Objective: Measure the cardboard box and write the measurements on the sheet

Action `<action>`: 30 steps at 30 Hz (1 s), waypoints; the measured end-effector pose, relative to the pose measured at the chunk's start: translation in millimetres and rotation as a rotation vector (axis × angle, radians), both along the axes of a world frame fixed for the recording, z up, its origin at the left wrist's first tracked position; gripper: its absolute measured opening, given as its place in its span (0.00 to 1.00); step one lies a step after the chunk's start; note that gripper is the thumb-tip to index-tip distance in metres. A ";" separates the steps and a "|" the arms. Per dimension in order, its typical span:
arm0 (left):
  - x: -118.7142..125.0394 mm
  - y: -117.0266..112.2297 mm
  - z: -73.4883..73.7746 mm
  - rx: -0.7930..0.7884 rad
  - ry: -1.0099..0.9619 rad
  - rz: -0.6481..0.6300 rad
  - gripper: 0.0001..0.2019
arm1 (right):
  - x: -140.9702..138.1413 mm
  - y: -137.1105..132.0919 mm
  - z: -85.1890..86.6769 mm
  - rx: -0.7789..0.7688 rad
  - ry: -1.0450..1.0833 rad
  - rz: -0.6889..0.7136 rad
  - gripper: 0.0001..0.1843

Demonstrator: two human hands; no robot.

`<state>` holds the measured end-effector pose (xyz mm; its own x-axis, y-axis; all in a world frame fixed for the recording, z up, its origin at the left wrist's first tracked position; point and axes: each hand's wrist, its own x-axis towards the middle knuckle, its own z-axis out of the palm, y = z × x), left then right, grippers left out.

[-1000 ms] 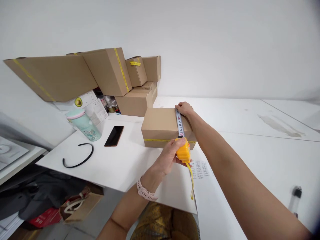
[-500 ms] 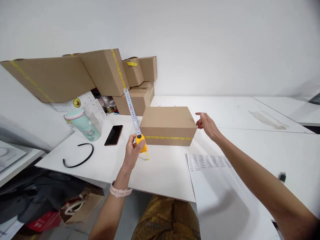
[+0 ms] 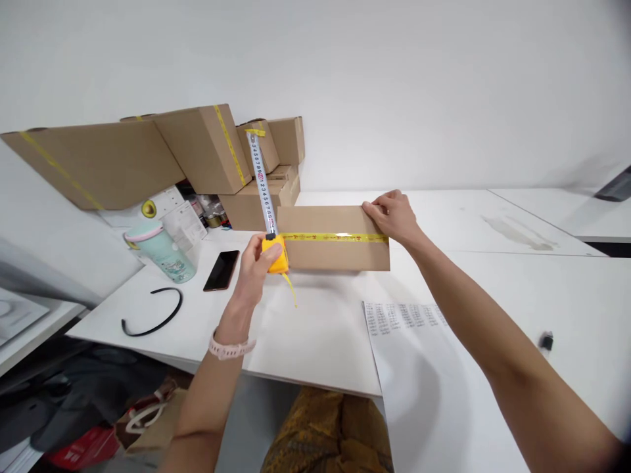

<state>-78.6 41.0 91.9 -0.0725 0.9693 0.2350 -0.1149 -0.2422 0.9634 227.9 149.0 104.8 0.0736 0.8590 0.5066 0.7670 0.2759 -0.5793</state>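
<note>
My left hand (image 3: 255, 268) is closed around a yellow tape measure (image 3: 277, 255), whose metal blade stands out upward past the left end of a cardboard box (image 3: 330, 255). A yellow wrist cord dangles below its case. The box, with a strip of yellow printed tape along its side, is tipped so that this taped side faces me. My right hand (image 3: 394, 215) grips the box's upper right corner, thumb on the near side and the other fingers behind the edge.
Several taped cardboard boxes (image 3: 202, 148) stand at the back left. A mint tumbler (image 3: 165, 253), a phone (image 3: 221, 270) and a black headband (image 3: 170, 315) lie or stand left on the white table. A sheet with handwritten rows (image 3: 419, 374) is at front right, beside a small black object (image 3: 545, 341).
My right hand has moved left and taken hold of the box, which has tilted up, its taped side now facing me. The tape measure has risen slightly with my left hand.
</note>
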 end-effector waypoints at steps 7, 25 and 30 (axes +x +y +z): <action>54.2 -57.1 -45.8 -0.233 -0.025 -0.394 0.28 | -22.8 14.5 -5.7 0.138 -0.160 0.140 0.18; 73.4 -68.6 -95.2 -0.335 -0.096 -0.456 0.26 | -21.8 26.8 -15.4 0.297 -0.488 0.193 0.29; 74.6 -60.6 -109.7 -0.290 -0.017 -0.440 0.26 | -20.6 27.0 -15.7 0.268 -0.472 0.198 0.29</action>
